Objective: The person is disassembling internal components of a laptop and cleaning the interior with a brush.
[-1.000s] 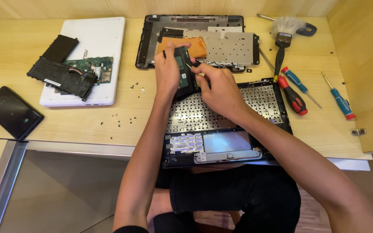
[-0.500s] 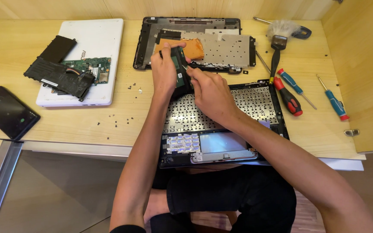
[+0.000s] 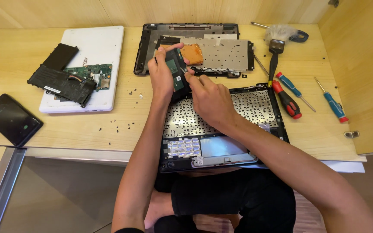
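Observation:
My left hand [image 3: 162, 75] grips a small dark green circuit board [image 3: 177, 71] and holds it upright above the table. My right hand [image 3: 210, 99] presses its fingertips against the board's right edge and pinches a thin tool there; the tip is too small to make out. Both hands hover over the far end of an opened laptop keyboard frame [image 3: 255, 108], which lies upside down in front of me. Behind the hands lies a laptop bottom case [image 3: 203, 47] with a metal plate and an orange patch.
A white laptop lid [image 3: 98, 47] at the left carries a black battery [image 3: 61, 82] and a green mainboard [image 3: 93, 73]. A black phone [image 3: 11, 119] lies near the left edge. Loose screws [image 3: 121, 125] dot the wood. A brush [image 3: 275, 51] and screwdrivers [image 3: 288, 99] lie at the right.
The hands and the small board have stayed together over the keyboard frame; my right fingers have shifted slightly along the board's edge. The view has drifted a little.

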